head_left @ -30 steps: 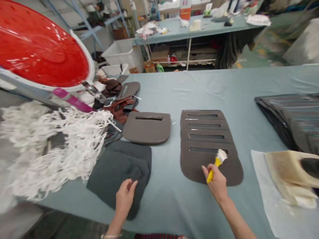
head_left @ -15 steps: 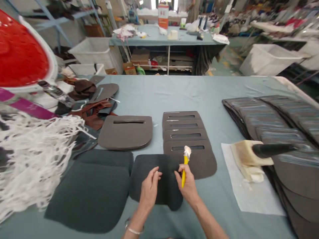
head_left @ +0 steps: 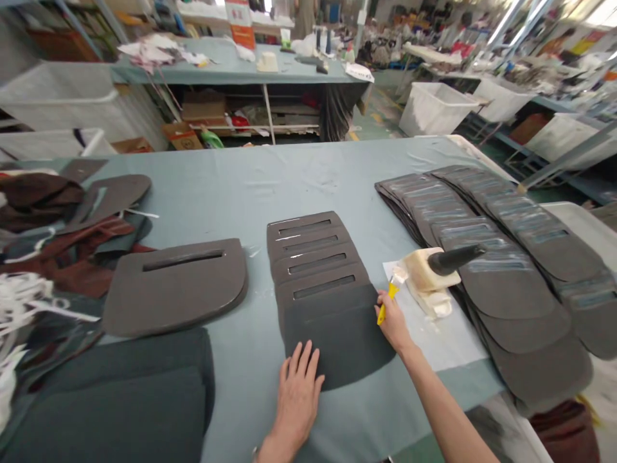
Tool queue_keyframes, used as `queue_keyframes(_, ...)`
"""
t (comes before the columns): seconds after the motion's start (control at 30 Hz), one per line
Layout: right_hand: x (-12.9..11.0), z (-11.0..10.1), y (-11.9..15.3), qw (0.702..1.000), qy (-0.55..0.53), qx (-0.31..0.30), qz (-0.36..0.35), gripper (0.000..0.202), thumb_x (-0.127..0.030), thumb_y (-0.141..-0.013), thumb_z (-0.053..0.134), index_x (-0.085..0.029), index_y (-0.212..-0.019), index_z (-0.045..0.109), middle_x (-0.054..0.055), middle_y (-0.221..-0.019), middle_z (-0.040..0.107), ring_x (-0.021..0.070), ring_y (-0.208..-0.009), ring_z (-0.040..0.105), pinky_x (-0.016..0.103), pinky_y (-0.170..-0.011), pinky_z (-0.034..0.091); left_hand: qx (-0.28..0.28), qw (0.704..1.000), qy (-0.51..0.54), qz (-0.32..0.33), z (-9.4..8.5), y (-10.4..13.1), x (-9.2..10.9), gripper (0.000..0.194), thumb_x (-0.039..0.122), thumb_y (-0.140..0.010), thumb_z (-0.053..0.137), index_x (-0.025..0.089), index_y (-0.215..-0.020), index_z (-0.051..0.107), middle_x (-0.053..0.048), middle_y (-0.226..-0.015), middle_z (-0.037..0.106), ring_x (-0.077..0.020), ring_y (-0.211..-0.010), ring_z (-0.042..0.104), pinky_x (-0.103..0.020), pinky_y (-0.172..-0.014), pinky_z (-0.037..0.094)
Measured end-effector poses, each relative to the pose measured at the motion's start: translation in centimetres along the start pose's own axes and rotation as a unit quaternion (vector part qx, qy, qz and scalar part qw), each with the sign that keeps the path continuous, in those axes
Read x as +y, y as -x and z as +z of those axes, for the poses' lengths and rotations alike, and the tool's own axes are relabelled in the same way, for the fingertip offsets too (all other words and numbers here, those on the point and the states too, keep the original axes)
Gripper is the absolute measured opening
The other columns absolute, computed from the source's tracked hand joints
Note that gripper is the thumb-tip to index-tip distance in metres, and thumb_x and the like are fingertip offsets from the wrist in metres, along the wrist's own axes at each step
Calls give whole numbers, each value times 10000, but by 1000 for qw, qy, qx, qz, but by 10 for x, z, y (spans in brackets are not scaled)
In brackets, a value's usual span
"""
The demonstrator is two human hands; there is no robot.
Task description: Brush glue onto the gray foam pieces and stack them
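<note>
My left hand (head_left: pixel 297 395) lies open, fingers spread, at the lower left edge of a dark grey fabric piece (head_left: pixel 342 337). That piece rests over the near part of several overlapping brown panels (head_left: pixel 313 258) with slots. My right hand (head_left: pixel 394 326) is closed around a yellow-handled brush (head_left: pixel 389 301), its bristles up and coated in whitish paste. The fingers of this hand are at the piece's upper right edge. Just beyond the brush, a cream-coloured, paste-smeared block (head_left: pixel 424 269) with a black cone-shaped part sits on white paper (head_left: pixel 465 344).
To the left is a thicker brown slotted panel (head_left: pixel 178 292), with dark green-black fabric pieces (head_left: pixel 125 399) nearer me. Brown and white scraps (head_left: pixel 91 257) lie at far left. Rows of stacked slotted panels (head_left: pixel 506 276) cover the right side. Another table (head_left: pixel 212 67) stands behind.
The dark piece has moved from the bare table onto the brown slotted panels. My left hand has flattened and spread; my right still holds the brush. The view has turned right.
</note>
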State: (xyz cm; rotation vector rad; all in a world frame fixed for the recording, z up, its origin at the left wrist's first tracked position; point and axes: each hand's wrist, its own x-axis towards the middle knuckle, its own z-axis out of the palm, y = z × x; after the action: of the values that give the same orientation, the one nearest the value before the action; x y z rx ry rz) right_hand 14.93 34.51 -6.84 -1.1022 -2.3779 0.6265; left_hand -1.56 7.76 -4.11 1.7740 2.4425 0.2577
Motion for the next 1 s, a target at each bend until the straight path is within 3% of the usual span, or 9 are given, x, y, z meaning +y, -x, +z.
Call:
queue_keyframes(0.17,-3,10,-3,999,32,13,-9,118,-198,-847,404,-196,-937,480,146,-1090,548,251,-1072,536,371,-800,486,-1,1000,-8,-8,-2,2,0,451,235,-887,416,278,-1335,440,-27,-1424,433,-228,-1265,406,-414,-980,362)
queue_keyframes(0.27,-10,5,-3,997,68,40,3,129,-241,-841,470,-185,-954,502,153,-1084,556,269,-1026,537,409,-818,470,15,1000,24,-11,-4,1,-3,432,249,-885,432,254,-1316,463,-56,-1363,500,-233,-1226,443,-417,-973,359)
queue_keyframes(0.4,-35,-25,8,995,36,74,55,188,-324,-837,535,-183,-960,525,118,-963,586,255,-914,546,418,-817,445,60,983,160,-62,-5,-4,-7,427,349,-871,471,173,-1259,493,-110,-1081,641,-220,-1001,571,-392,-877,429)
queue_keyframes(0.5,-67,-54,25,981,-130,83,122,189,-353,-881,495,-199,-991,498,76,-936,605,195,-840,557,359,-787,447,49,944,300,-128,-14,-14,-2,395,416,-858,468,157,-1151,529,-52,-830,634,-182,-784,593,-330,-746,472)
queue_keyframes(0.6,-103,-78,44,923,-336,86,165,127,-356,-929,430,-230,-948,432,55,-1006,636,155,-790,557,316,-726,446,-7,899,407,-159,-39,-29,19,308,441,-864,435,194,-983,575,-20,-788,616,-151,-714,581,-281,-694,462)
queue_keyframes(0.7,-131,-94,60,877,-441,106,159,127,-355,-944,411,-238,-899,391,56,-1038,649,155,-780,556,320,-705,435,-50,863,477,-159,-72,-48,49,324,468,-869,406,208,-940,586,8,-716,588,-123,-629,543,-242,-618,423)
queue_keyframes(0.83,-151,-105,77,868,-465,114,135,113,-341,-956,395,-235,-918,401,67,-1064,635,165,-815,554,341,-738,427,-51,820,546,-164,-101,-70,86,365,498,-857,409,194,-977,573,33,-628,520,-105,-555,493,-219,-547,390)
queue_keyframes(1.0,-157,-111,105,870,-463,104,131,96,-334,-941,438,-240,-958,430,41,-1026,594,151,-824,525,326,-776,414,-32,804,574,-152,-107,-72,120,417,465,-662,693,182,-927,541,18,-750,569,-105,-644,542,-218,-600,442)
